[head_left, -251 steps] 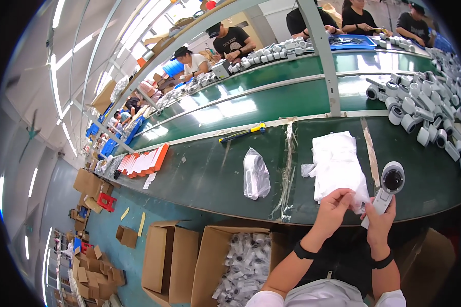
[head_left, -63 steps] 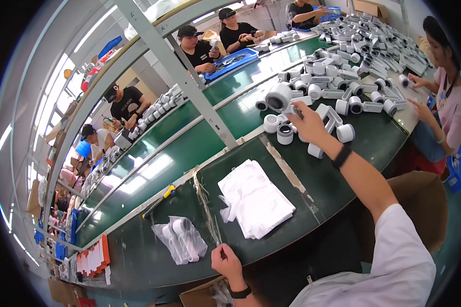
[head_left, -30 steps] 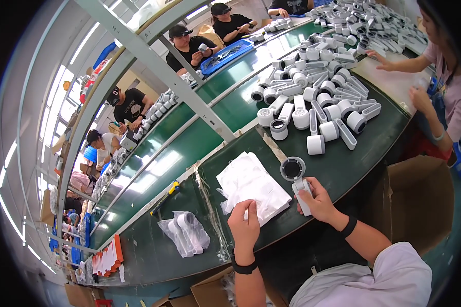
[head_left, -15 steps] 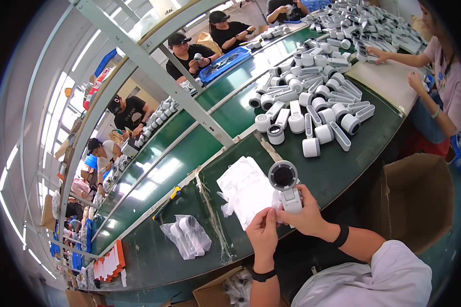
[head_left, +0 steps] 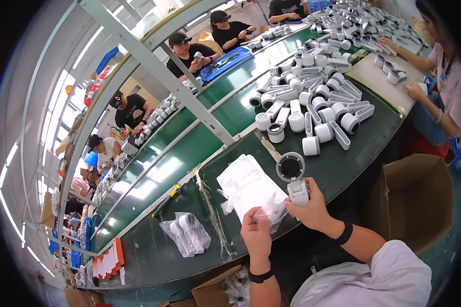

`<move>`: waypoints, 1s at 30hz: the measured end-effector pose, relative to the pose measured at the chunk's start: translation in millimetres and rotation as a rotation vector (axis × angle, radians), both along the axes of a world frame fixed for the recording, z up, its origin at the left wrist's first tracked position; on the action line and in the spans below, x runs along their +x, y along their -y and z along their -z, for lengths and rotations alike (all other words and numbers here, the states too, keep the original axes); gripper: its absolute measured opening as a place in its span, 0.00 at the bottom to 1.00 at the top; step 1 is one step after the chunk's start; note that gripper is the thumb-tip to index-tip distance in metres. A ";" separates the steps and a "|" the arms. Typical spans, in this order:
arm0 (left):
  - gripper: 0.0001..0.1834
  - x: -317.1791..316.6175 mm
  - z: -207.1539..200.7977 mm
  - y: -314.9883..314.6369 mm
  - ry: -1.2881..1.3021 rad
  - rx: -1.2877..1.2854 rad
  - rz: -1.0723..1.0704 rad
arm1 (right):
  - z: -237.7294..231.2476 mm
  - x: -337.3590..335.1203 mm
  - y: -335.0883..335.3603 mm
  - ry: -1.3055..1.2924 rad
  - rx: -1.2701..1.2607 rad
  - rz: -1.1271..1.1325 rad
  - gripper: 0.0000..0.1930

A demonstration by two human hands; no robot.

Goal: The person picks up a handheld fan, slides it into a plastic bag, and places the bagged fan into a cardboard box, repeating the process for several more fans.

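Handheld fan (head_left: pixel 294 176) sits clenched in my right hand (head_left: pixel 312 210); left hand (head_left: pixel 256 233) fingers pinch a thin plastic bag (head_left: pixel 248 189) at 9 o'clock, which I judge could slip or tear.

Factory assembly hall. Long green-topped conveyor workbench (head_left: pixel 200 148) runs from 8 o'clock to 1 o'clock. Seated workers in black shirts (head_left: pixel 189 51) line far side. Heap of identical white-grey plastic handheld devices (head_left: pixel 312 107) at 1 o'clock. Open brown cardboard cartons (head_left: pixel 415 204) at 4 o'clock. Grey metal frame rails (head_left: pixel 159 66) overhead. Blue plastic tray (head_left: pixel 225 64) at 12 o'clock.
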State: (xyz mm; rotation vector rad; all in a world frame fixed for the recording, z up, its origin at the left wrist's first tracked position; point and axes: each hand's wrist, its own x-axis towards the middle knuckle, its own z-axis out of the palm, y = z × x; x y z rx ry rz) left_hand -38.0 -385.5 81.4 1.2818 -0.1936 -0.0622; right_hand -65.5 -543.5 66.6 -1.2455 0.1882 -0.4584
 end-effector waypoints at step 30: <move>0.04 10.0 -15.6 -3.8 0.112 0.312 0.034 | -24.5 -16.8 76.3 -0.315 -0.602 -1.142 0.39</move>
